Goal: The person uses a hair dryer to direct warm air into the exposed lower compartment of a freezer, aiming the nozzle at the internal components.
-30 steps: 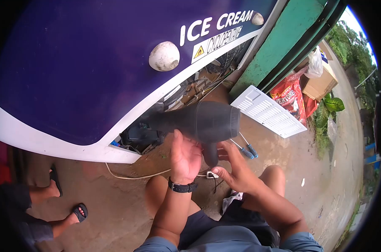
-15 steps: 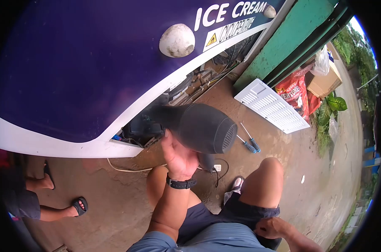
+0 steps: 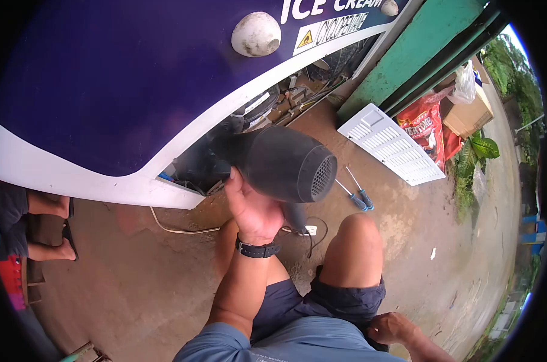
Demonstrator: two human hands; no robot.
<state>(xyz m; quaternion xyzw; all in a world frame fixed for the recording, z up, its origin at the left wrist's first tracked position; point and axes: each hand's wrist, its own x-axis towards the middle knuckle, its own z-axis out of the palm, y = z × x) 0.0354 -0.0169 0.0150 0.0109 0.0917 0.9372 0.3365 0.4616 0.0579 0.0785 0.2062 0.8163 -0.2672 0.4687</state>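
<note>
My left hand (image 3: pixel 255 214) is wrapped round the handle of a black hair dryer (image 3: pixel 279 163), its palm turned up. The dryer's nozzle points into the open lower side of a purple ice cream freezer (image 3: pixel 104 78), and its round rear grille faces me. Inside the opening, cables and a dark compressor-like part show; the nozzle end is blurred and partly lost in the dark. My right hand (image 3: pixel 394 329) rests by my right thigh, its fingers curled in, with nothing visible in them.
Two blue-handled screwdrivers (image 3: pixel 359 199) lie on the concrete floor. A white vented panel (image 3: pixel 391 145) leans by a green post (image 3: pixel 412 60). Behind it are a red bag (image 3: pixel 424 127) and a cardboard box (image 3: pixel 468 111). A white socket (image 3: pixel 310 230) with a cord (image 3: pixel 183 230) lies below the dryer. Another person's legs (image 3: pixel 47 226) are at left.
The dryer has shifted slightly up and left in view, still in my left hand. The other person's foot has drawn back left. My right knee has moved inward. The view has tilted a little.
</note>
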